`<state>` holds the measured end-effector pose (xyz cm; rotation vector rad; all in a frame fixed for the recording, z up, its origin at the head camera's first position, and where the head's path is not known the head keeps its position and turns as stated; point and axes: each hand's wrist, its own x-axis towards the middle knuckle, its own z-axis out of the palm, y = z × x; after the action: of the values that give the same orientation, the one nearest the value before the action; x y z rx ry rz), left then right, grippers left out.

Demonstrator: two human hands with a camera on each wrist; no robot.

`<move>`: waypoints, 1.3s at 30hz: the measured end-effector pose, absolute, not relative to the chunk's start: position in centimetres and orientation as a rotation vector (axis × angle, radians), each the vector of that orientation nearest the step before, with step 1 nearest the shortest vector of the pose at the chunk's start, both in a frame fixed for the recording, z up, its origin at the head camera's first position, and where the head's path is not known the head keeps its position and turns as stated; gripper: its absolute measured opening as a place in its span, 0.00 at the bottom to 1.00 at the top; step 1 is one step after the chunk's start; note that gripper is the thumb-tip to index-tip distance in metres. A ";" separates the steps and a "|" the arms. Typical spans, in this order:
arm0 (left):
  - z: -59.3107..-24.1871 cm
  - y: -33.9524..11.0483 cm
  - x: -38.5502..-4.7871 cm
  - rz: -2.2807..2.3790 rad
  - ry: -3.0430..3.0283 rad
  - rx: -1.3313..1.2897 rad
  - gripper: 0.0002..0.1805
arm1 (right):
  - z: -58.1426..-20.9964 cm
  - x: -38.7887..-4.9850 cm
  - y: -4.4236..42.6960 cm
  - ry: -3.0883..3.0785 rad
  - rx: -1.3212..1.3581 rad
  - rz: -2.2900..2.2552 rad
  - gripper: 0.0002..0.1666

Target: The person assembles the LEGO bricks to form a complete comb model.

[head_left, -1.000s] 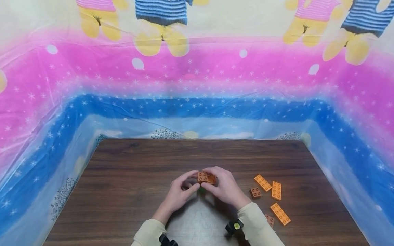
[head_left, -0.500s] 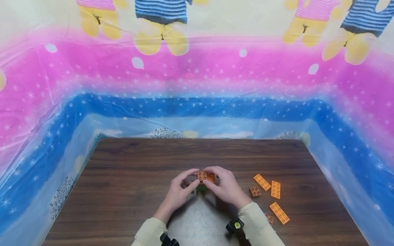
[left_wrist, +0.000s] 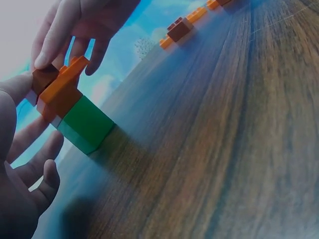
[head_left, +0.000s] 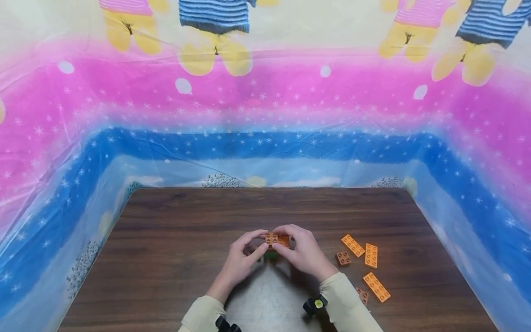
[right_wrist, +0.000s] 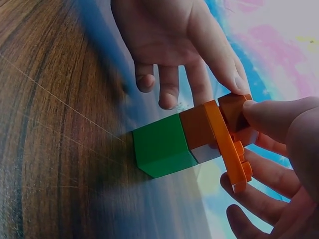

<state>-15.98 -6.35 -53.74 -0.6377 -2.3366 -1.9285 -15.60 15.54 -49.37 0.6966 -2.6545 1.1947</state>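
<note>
Thumb and finger of the left hand and of the right hand pinch one top brick; other fingers loosely spread. It caps a stack of four pieces (one green block lowest, then brown, orange, brown) standing on the table between the hands. Rightward, loose: three orange plates, two brown bricks (one partly behind the sleeve). Table dark wood-grain, glare between the forearms. Printed cloth around, blue, pink, cream.
</note>
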 end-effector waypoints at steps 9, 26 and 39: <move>-54.0 -6.3 -16.0 -1.910 -2.318 -0.658 0.18 | -49.5 -15.6 15.6 -2.677 0.656 1.233 0.17; -54.4 -6.2 -16.1 -1.884 -2.292 -0.676 0.18 | -49.8 -15.7 15.8 -2.707 0.631 1.262 0.18; -54.7 -6.2 -16.1 -1.887 -2.286 -0.678 0.18 | -49.7 -15.4 15.7 -2.709 0.635 1.223 0.18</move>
<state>-16.11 -6.16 -54.67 -0.6783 -2.2857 -1.8866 -15.43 15.66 -49.66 0.6351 -2.7092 1.2233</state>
